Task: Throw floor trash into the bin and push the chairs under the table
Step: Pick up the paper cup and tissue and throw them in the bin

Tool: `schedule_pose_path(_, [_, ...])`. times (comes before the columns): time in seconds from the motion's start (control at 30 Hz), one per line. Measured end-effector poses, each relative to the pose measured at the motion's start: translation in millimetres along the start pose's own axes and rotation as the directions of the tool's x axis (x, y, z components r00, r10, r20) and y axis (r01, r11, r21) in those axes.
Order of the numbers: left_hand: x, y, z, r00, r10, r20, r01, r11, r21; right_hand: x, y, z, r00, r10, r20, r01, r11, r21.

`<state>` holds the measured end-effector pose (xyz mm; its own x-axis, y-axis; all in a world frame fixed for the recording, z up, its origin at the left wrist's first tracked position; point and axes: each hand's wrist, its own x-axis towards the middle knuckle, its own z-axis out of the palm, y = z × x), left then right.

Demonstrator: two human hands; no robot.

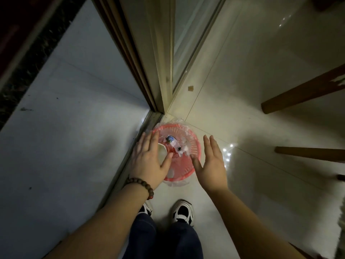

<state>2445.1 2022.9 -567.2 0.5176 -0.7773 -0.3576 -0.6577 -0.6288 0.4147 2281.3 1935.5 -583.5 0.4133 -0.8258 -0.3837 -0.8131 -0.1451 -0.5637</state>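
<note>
Head view, looking down. Both hands hover spread and empty over the red bin [183,166]: left hand [149,161] at its left rim, right hand [211,163] at its right. Trash [172,143] lies inside the bin, just beyond the fingertips; its label is unreadable. A scrap [190,88] remains on the far floor, chair legs [302,92] to its right.

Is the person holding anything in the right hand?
No, the right hand is open and empty, fingers spread, beside the red bin.
</note>
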Motion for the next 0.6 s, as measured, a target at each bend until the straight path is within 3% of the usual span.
schedule_pose_path(0.4, [-97.1, 130.1, -186.5, 0.956, 0.290, 0.034, -0.292, 0.953, 0.081, -128.9, -126.4, -197.3, 0.982, 0.021, -0.189, -0.026, 0.999, -0.024])
schedule_pose_path(0.6, [-167.3, 173.1, -252.9, 0.907, 0.415, 0.068, -0.420, 0.904, 0.079, -227.2, -150.5, -264.4, 0.959, 0.095, -0.267, -0.109, 0.993, -0.040])
